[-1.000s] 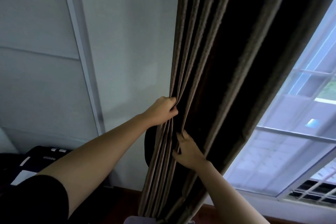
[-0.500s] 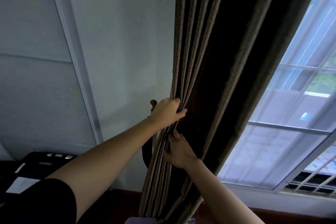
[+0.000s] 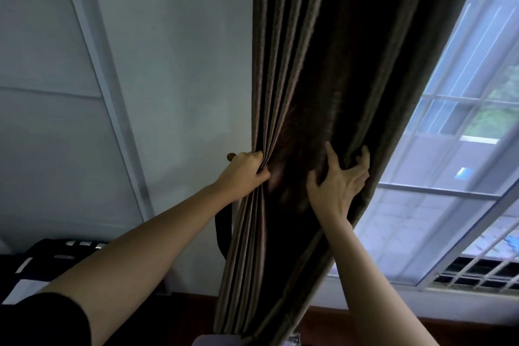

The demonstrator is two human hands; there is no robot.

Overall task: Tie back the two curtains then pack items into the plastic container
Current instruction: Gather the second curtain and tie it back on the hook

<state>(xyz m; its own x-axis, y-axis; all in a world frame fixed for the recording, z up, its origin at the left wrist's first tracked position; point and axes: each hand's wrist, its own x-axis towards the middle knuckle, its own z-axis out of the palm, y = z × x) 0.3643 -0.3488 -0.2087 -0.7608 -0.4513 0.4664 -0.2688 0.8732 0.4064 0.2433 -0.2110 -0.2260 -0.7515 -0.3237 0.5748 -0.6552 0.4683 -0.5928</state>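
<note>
A dark brown pleated curtain (image 3: 323,70) hangs from the top of the view down to the floor, beside the window. My left hand (image 3: 245,174) is clenched on the curtain's left pleats, bunching them at mid height. My right hand (image 3: 339,180) reaches across to the curtain's right edge, fingers spread and curled around the fabric. A dark tie-back strap (image 3: 223,229) hangs in a loop behind the curtain, just under my left wrist. A small brown knob (image 3: 230,155) shows on the wall behind my left hand. The plastic container is not identifiable.
A pale wall (image 3: 168,64) with a vertical trim strip is on the left. The window (image 3: 460,166) with a grille fills the right. A dark case with white panels (image 3: 47,258) sits at lower left. A pale object's edge (image 3: 216,341) shows at the bottom.
My right hand has moved from the left pleats across to the curtain's right edge and spread its fingers. My left hand keeps its grip on the left pleats.
</note>
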